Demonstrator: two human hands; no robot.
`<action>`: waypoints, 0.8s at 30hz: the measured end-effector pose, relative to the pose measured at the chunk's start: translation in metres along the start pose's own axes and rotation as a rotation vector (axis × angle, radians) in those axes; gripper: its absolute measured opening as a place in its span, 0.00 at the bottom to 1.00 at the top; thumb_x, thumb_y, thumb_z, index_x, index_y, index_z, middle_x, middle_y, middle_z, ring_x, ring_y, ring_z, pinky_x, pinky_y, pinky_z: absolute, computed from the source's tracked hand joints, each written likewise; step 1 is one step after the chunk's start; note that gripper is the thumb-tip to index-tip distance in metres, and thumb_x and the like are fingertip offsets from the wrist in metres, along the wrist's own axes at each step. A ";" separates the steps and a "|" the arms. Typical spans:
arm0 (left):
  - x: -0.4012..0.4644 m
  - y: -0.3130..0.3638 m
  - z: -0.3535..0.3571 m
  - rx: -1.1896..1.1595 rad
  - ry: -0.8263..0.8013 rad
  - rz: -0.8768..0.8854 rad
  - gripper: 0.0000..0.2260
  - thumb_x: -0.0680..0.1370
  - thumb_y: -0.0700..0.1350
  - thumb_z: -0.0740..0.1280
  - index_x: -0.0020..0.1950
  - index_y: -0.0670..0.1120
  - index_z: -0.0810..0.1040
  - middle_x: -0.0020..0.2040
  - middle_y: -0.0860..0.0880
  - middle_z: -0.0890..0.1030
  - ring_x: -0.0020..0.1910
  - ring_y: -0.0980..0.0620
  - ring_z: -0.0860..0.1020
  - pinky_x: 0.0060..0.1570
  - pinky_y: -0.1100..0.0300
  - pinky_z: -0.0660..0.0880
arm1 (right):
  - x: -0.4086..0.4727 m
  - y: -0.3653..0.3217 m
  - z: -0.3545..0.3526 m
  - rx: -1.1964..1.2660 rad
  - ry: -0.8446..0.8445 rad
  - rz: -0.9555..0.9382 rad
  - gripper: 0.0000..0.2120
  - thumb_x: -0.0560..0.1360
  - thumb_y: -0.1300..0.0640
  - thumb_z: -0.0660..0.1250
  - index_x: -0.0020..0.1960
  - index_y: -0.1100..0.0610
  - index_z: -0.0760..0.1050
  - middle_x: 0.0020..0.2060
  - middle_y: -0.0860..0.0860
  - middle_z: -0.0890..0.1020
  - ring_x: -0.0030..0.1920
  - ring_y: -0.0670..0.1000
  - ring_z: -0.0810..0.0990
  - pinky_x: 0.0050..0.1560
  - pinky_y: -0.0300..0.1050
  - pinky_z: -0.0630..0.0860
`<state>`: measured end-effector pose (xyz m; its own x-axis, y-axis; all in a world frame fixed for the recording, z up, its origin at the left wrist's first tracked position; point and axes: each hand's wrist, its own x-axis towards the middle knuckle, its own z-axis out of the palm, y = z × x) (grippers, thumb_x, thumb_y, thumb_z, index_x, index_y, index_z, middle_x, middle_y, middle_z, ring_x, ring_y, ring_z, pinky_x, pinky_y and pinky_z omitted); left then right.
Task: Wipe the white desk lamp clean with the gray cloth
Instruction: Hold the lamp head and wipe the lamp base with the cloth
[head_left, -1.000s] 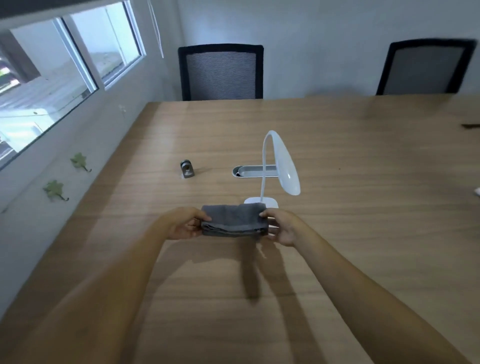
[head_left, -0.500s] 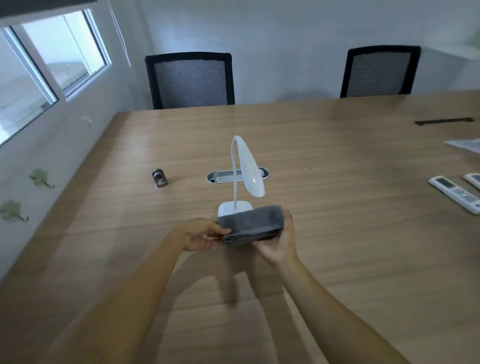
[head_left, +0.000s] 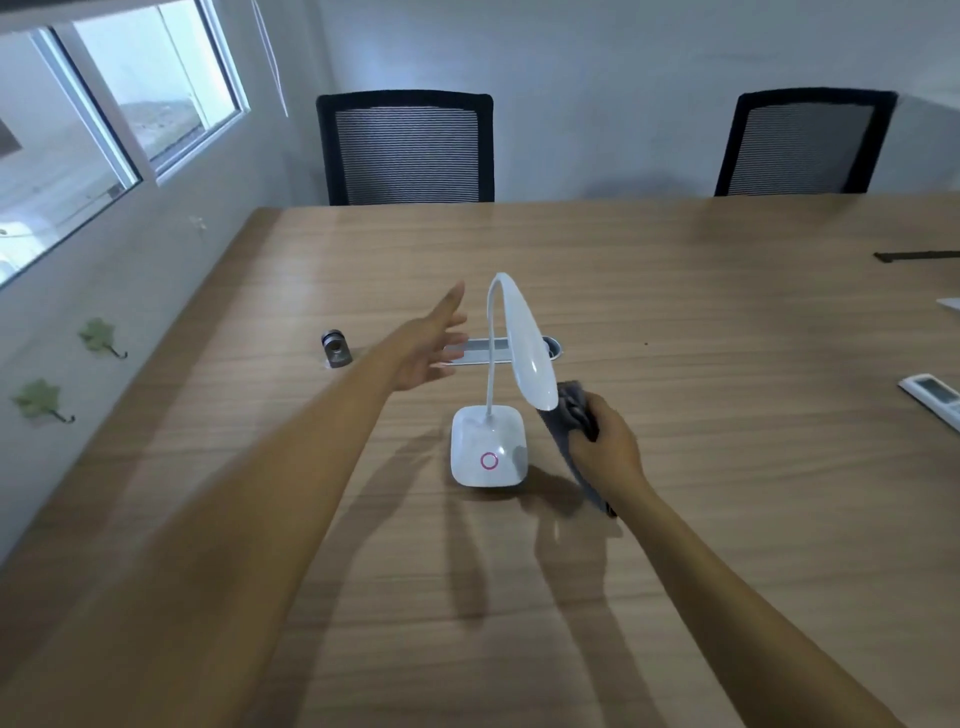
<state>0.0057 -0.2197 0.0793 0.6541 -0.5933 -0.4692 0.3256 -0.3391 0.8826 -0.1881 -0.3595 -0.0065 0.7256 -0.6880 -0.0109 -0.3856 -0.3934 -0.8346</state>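
Observation:
The white desk lamp (head_left: 527, 348) stands mid-table on a square base with a pink ring, its thin neck arching over to a long drooping head. My right hand (head_left: 608, 447) grips the folded gray cloth (head_left: 569, 431) just right of the lamp head's lower tip; the cloth hangs down beside the base. My left hand (head_left: 431, 345) is open, fingers spread, reaching out left of the lamp's neck without touching it.
The wooden table (head_left: 701, 519) carries a small gray metal object (head_left: 336, 349) at the left, a cable slot (head_left: 519, 348) behind the lamp and a white remote (head_left: 935, 397) at the right edge. Two black mesh chairs (head_left: 408, 148) stand at the far side. A wall with windows runs along the left.
My left hand let go of the cloth and reached forward, open, beside the lamp's neck. My right hand carried the cloth alone to the right of the lamp head.

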 end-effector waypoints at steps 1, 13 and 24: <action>0.001 0.008 0.004 -0.020 -0.024 0.014 0.35 0.69 0.74 0.58 0.66 0.52 0.74 0.60 0.51 0.77 0.59 0.51 0.77 0.61 0.54 0.74 | 0.000 -0.003 0.003 -0.128 -0.008 -0.066 0.13 0.71 0.63 0.60 0.53 0.55 0.76 0.42 0.52 0.81 0.43 0.56 0.78 0.39 0.47 0.76; 0.011 0.029 0.027 0.016 0.017 0.049 0.16 0.73 0.62 0.66 0.45 0.49 0.79 0.50 0.49 0.82 0.52 0.48 0.80 0.59 0.49 0.76 | 0.011 -0.007 0.066 -0.705 -0.217 -0.483 0.22 0.76 0.60 0.55 0.68 0.50 0.72 0.61 0.50 0.79 0.58 0.55 0.75 0.57 0.48 0.71; 0.010 0.034 0.026 0.052 0.023 0.055 0.17 0.73 0.59 0.67 0.50 0.47 0.80 0.54 0.49 0.81 0.49 0.49 0.81 0.62 0.47 0.75 | -0.021 -0.012 0.059 -0.585 -0.550 -0.572 0.27 0.68 0.66 0.55 0.57 0.43 0.79 0.49 0.51 0.84 0.46 0.53 0.70 0.43 0.41 0.75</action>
<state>0.0054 -0.2559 0.1042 0.6857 -0.5953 -0.4188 0.2531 -0.3444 0.9041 -0.1648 -0.3047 -0.0282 0.9974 0.0208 -0.0687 -0.0077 -0.9203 -0.3912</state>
